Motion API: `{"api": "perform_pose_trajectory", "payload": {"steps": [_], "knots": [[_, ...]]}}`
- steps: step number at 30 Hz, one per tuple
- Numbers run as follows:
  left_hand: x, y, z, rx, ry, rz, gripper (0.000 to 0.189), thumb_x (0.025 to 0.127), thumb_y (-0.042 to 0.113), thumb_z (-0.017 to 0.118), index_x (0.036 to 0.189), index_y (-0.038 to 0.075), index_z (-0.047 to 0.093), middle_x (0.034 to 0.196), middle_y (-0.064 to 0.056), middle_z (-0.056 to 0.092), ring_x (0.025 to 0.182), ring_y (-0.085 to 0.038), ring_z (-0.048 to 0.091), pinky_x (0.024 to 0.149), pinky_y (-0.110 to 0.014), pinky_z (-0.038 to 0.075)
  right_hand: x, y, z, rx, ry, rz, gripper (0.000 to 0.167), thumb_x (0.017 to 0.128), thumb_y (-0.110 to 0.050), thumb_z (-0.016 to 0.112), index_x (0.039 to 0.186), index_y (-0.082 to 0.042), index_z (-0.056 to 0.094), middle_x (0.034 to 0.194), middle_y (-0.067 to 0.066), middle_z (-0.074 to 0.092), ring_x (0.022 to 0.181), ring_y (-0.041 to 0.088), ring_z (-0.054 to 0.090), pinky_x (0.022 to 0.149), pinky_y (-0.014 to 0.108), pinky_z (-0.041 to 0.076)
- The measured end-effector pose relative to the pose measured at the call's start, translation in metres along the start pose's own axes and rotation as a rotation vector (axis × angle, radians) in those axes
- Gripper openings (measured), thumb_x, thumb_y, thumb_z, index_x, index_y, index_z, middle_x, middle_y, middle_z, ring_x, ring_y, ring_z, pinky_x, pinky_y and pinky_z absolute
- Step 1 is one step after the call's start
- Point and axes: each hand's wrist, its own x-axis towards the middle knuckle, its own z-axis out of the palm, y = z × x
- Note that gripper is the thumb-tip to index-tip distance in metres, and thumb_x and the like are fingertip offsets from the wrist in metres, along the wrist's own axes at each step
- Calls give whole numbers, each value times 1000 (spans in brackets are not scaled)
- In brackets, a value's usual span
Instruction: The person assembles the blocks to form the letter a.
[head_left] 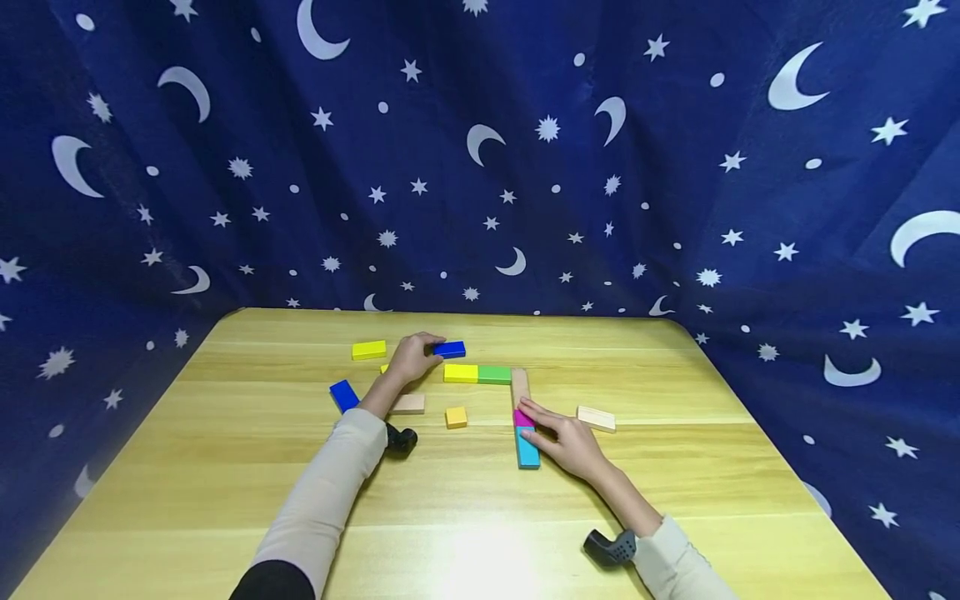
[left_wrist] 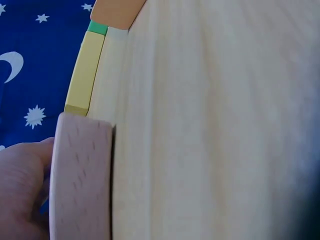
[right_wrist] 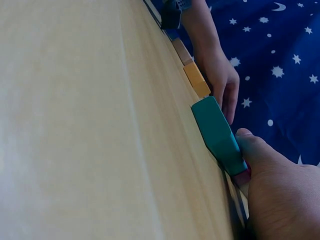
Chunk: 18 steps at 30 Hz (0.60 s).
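While the left hand (head_left: 411,358) pinches a blue rectangular wooden block (head_left: 452,350) between its fingers, the right hand (head_left: 573,446), fingers loosely parted, touches a light-blue rectangular wooden block (head_left: 528,454).

Smooth wooden block (left_wrist: 82,175), glossy tabletop (head_left: 225,475)
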Motion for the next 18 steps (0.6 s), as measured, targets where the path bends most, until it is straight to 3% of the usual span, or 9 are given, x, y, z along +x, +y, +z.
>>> {"api": "perform_pose_trajectory", "payload": {"steps": [6, 11, 18], "knots": [[-3, -1, -5, 20, 17, 0, 36, 85, 11, 67, 120, 3, 62, 120, -15, 58, 114, -31, 50, 97, -42, 37, 0, 1, 0, -11, -3, -13, 46, 87, -36, 62, 128, -16, 57, 132, -4, 51, 111, 26, 54, 78, 41, 50], [-7, 1, -13, -8, 80, 30, 35, 84, 10, 68, 118, 3, 63, 119, -15, 58, 113, -31, 51, 96, -43, 39, 0, 0, 0, -4, -3, -11, 45, 88, -36, 62, 128, -16, 58, 132, -4, 51, 112, 26, 53, 81, 42, 49], [-15, 15, -21, -43, 153, 90, 36, 83, 12, 70, 118, 4, 63, 120, -14, 59, 107, -28, 55, 83, -38, 48, 1, -1, -2, 4, -15, 3, 44, 88, -35, 62, 128, -18, 57, 133, -5, 50, 114, 24, 52, 84, 43, 48]]}}
